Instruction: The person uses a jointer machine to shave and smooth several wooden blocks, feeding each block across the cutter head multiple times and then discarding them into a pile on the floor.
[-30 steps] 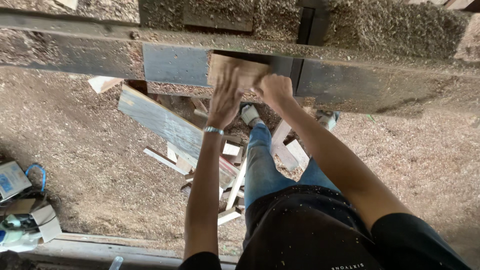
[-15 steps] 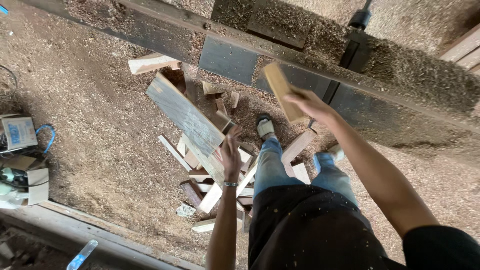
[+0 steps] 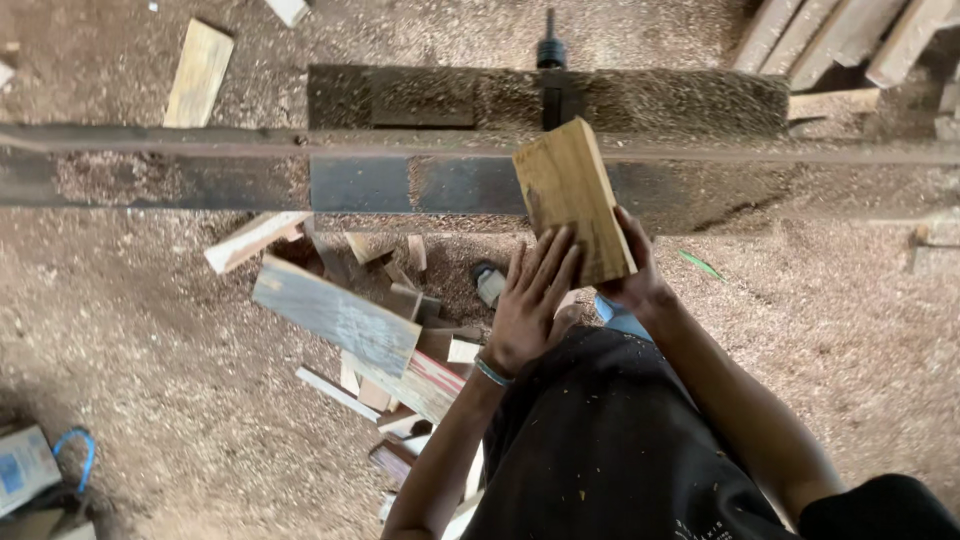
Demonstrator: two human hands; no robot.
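A light wooden block (image 3: 572, 198) is raised in front of me, tilted, over a sawdust-covered machine bed (image 3: 400, 170). My right hand (image 3: 632, 272) grips its lower right end from underneath. My left hand (image 3: 532, 300) lies flat against the block's lower left side, fingers spread; a blue band circles that wrist. A dark spindle (image 3: 550, 48) sticks up behind the bed.
A heap of wood offcuts (image 3: 380, 340) with a long grey plank (image 3: 335, 312) lies on the sawdust floor at my feet. Stacked planks (image 3: 850, 40) sit at the top right, a loose board (image 3: 198, 72) top left, and a box with a blue cable (image 3: 30, 465) lower left.
My right hand has brought the block nearer and turned its broad face up. My left hand rose from the offcut heap and now rests against the block. The view has shifted.
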